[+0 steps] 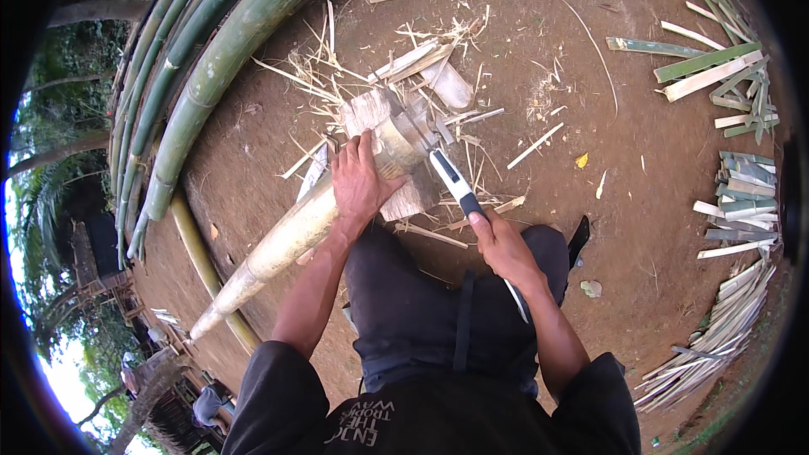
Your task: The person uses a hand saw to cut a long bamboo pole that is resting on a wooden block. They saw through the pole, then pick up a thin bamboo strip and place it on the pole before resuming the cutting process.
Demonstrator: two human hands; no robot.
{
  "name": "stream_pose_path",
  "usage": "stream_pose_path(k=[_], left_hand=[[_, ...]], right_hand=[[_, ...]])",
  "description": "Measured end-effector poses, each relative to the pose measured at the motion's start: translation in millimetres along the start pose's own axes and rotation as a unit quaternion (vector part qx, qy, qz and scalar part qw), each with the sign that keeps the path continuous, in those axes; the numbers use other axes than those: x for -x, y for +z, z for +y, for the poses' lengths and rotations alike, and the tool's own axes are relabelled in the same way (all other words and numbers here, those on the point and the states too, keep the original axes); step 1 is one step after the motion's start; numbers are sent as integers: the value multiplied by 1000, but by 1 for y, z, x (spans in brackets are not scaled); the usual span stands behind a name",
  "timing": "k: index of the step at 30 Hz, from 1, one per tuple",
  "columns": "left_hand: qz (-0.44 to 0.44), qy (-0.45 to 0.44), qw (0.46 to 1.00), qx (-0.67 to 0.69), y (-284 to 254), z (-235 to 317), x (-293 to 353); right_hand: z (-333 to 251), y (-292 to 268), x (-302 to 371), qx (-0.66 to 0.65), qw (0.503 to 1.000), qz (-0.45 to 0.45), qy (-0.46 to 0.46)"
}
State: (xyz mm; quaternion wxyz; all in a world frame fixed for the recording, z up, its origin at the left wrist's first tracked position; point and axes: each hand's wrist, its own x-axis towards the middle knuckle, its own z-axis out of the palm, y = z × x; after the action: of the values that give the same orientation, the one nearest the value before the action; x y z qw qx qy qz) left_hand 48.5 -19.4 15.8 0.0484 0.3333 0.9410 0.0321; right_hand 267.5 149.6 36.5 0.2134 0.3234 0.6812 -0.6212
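Note:
A thick, pale bamboo pole [268, 254] slants from the lower left to the middle, its near end lying across a rough wooden block [411, 199]. My left hand [362, 179] grips the pole from above near that end, fingers wrapped over its curve. In my right hand [506, 248] is a long white-and-black hand tool [455, 180], held closed in the fist. The tool's front tip points at the cut end of the pole, close beside it. A thin pale strip [517, 300] shows below the right hand; whether it belongs to the tool I cannot tell.
Long green bamboo poles [227, 63] lie at the upper left. Another yellowish pole [206, 257] lies beneath mine. Shavings and a rounded wood piece [448, 84] litter the dirt ahead. Split strips [716, 337] are piled along the right. A person [211, 409] is at the lower left.

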Motion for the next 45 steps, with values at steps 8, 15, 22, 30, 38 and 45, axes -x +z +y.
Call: stream_pose_path(k=[8, 15, 22, 30, 38, 45], left_hand=[[49, -3, 999, 4, 10, 8, 18], [64, 1, 997, 38, 4, 13, 20], [-28, -23, 994, 106, -11, 5, 9], [-242, -24, 964, 104, -35, -4, -37], [-278, -32, 947, 161, -31, -11, -41], [-197, -11, 975, 104, -27, -3, -23]], right_hand=[[12, -5, 2, -39, 999, -10, -11], [17, -9, 1, -76, 996, -23, -36], [23, -14, -5, -147, 987, -64, -12], [28, -37, -19, -215, 970, -114, 12], [33, -59, -20, -237, 968, -84, -5], [20, -54, -18, -117, 990, -37, -73]])
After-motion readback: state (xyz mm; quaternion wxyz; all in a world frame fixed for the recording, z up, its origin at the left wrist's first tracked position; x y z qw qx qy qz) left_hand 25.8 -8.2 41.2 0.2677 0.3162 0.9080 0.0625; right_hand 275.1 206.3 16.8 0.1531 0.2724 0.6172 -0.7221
